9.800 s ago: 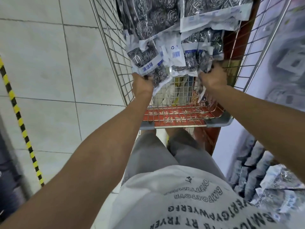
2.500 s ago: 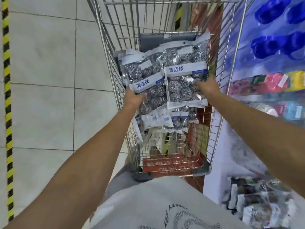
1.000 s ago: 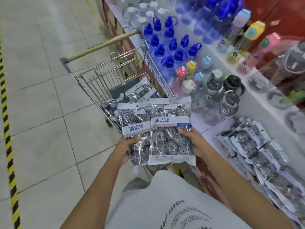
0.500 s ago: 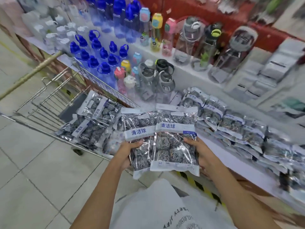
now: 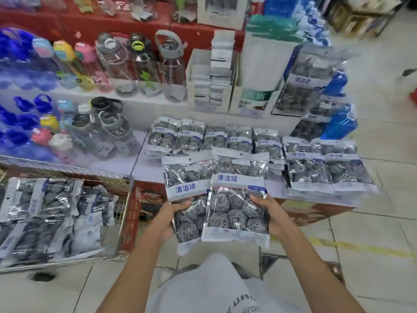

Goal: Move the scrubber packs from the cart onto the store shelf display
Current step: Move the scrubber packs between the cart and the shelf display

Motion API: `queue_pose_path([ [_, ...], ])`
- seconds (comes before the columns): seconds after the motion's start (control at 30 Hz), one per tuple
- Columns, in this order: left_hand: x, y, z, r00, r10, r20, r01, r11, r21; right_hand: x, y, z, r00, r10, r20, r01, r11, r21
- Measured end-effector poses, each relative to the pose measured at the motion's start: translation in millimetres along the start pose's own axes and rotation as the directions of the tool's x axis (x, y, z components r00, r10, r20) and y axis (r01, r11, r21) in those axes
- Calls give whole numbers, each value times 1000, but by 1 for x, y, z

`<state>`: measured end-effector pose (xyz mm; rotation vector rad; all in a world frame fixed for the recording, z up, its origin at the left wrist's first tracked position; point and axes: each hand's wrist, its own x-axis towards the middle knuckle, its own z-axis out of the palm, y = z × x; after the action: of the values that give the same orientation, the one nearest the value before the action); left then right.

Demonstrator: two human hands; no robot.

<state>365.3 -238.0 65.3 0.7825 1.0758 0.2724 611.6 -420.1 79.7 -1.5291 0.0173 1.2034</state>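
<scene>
the cart (image 5: 126, 213) runs off the left edge; its scrubber packs (image 5: 52, 213) are smeared, perhaps by motion blur.

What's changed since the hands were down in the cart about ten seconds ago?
Both hands lifted a bundle of scrubber packs out of the cart and carried it right, to face the shelf. The left hand and right hand hold it by the sides as before. Packs remain in the cart; the bundle is not yet set down.

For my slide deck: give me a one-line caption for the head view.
Both hands, left and right, hold scrubber packs before the shelf, cart at left.
</scene>
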Motion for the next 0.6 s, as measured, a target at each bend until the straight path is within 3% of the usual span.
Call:
queue_pose_path([
  [0.1, 10, -18, 48, 996, -48, 69, 43, 996, 75, -14, -7, -55, 995, 4, -96, 0, 999, 41],
  [0.2, 21, -34, 98, 991, -95, 95, 85, 991, 103, -24, -12, -106, 994, 17, -104, -12, 998, 54],
  [0.33, 21, -40, 170, 989, -99, 106, 83, 985, 148, -26, -17, -163, 989, -20, -144, 44, 986, 163],
  [0.6, 64, -37, 274, 986, -56, 160, 26, 982, 186, -4, -39, -249, 970, -14, -243, 66, 976, 206],
])
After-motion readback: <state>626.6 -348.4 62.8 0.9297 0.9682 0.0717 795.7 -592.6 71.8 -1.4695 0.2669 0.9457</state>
